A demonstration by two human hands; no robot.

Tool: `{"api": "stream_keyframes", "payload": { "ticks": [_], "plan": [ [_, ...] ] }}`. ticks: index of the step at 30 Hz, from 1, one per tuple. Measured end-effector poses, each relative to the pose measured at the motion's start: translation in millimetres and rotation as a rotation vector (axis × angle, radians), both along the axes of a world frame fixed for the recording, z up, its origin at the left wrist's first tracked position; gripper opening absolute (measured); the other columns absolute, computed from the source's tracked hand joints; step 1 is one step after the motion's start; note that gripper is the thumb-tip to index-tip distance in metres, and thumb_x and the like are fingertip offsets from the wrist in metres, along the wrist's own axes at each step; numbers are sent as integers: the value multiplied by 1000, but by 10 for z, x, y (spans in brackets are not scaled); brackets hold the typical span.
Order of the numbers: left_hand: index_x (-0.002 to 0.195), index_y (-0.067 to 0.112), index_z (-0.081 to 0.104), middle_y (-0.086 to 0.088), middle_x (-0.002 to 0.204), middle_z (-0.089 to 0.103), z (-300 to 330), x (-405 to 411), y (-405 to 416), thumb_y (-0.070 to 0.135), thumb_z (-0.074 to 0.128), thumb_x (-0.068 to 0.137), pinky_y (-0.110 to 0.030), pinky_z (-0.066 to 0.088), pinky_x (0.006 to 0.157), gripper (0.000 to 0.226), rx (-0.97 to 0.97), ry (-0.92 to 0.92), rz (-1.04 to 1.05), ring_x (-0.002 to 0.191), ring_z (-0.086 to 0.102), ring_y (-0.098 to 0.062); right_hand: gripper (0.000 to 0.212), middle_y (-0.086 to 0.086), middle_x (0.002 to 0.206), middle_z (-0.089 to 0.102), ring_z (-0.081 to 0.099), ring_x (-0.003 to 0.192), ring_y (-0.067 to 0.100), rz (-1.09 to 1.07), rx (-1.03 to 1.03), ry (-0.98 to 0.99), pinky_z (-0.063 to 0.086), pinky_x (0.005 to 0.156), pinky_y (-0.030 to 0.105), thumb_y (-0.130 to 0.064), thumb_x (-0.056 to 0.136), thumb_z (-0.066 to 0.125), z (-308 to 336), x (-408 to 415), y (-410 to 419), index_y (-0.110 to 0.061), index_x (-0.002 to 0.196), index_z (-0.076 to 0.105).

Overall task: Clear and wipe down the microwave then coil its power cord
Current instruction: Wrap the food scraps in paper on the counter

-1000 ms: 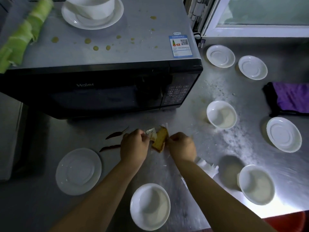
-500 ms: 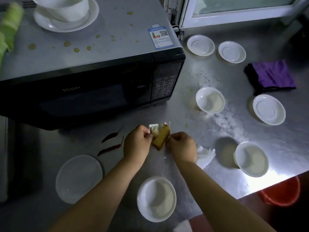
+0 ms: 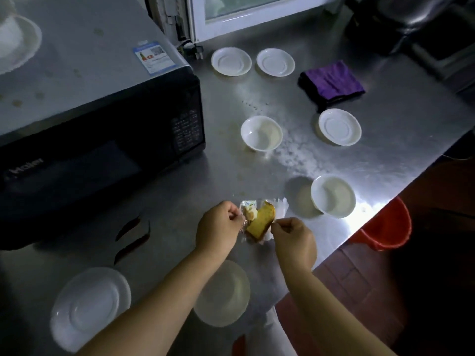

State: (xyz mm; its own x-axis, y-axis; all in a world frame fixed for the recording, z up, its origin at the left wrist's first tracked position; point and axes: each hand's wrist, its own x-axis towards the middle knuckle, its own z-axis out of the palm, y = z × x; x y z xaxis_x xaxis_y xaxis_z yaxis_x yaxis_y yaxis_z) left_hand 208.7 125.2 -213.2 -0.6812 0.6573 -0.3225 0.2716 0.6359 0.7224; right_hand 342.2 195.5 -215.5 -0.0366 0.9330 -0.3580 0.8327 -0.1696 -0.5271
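The black microwave stands at the left on the steel counter, its grey top stained with spots and carrying a white cup on a saucer at the far left. In front of it my left hand and my right hand each pinch an edge of a clear wrapper holding a piece of yellow cake. The plug of the power cord lies behind the microwave's right rear corner. A purple cloth lies at the back right.
White saucers and white bowls are spread over the counter. Two dried red chillies lie by the microwave. A red bucket stands below the counter's right edge. A window frame is behind.
The view has swung to the right and closer. Both hands still hold the wrapped cake between them, now slightly further apart. The green item on the microwave has left the view.
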Motion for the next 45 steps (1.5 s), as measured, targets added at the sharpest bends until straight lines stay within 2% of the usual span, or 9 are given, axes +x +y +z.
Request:
{"api": "stream_keyframes", "payload": {
  "ticks": [4,10,14,17,20,28,36,42,45],
  "plan": [
    [72,22,57,5,73,66,-63,124,79,21,65,77,-26,42,58,9,-47,-6,-33,68,60,-17,9,-15,70,58,53,66,8,5,-36,-59,31,50,21,-35,82,53,-39,99,104,-34,77,60],
    [73,20,57,2,68,66,-185,149,87,20,64,76,-31,48,60,7,-114,-45,21,64,61,-20,12,-15,75,60,58,74,12,141,-84,-62,40,59,27,-43,84,55,-130,189,265,-34,82,62],
    [72,21,55,4,72,66,-209,174,83,22,63,78,-30,47,61,10,-143,-32,53,66,62,-20,13,-13,82,57,53,73,12,141,-36,-5,40,64,30,-45,84,52,-124,211,399,-33,88,55],
    [73,23,57,4,75,66,-197,181,103,20,63,78,-28,47,62,9,-152,-26,79,68,62,-19,26,-10,83,55,50,75,15,258,-65,-22,39,67,30,-53,86,49,-126,184,476,-29,94,57],
    [73,23,57,4,74,66,-181,203,126,19,64,79,-28,46,62,10,-149,-58,107,69,62,-19,30,-5,78,56,52,71,19,378,-58,-64,38,62,29,-56,85,49,-126,151,506,-27,82,52],
    [75,26,56,10,75,61,-142,313,173,18,68,78,-17,37,56,15,-164,-48,154,71,58,-11,29,-1,90,62,58,81,20,474,-87,-17,39,64,27,-47,82,60,-125,165,564,-21,94,62],
    [75,26,58,7,78,65,-162,395,241,16,68,78,-26,44,67,14,-135,-40,228,76,61,-13,21,5,93,59,53,89,21,601,-15,124,44,76,29,-29,85,62,-168,190,636,-10,93,64],
    [68,31,53,10,73,61,-174,451,270,15,67,79,-20,40,57,24,-114,-36,250,69,59,-10,18,-2,90,60,54,80,15,578,-94,188,39,68,25,-30,86,62,-137,170,649,-17,98,59],
    [71,29,55,5,76,64,-163,442,257,14,66,81,-29,50,63,21,-99,-84,245,72,62,-15,18,-3,88,64,56,76,13,550,-129,211,40,64,23,-30,86,62,-107,148,640,-18,98,58]
  ]
}}
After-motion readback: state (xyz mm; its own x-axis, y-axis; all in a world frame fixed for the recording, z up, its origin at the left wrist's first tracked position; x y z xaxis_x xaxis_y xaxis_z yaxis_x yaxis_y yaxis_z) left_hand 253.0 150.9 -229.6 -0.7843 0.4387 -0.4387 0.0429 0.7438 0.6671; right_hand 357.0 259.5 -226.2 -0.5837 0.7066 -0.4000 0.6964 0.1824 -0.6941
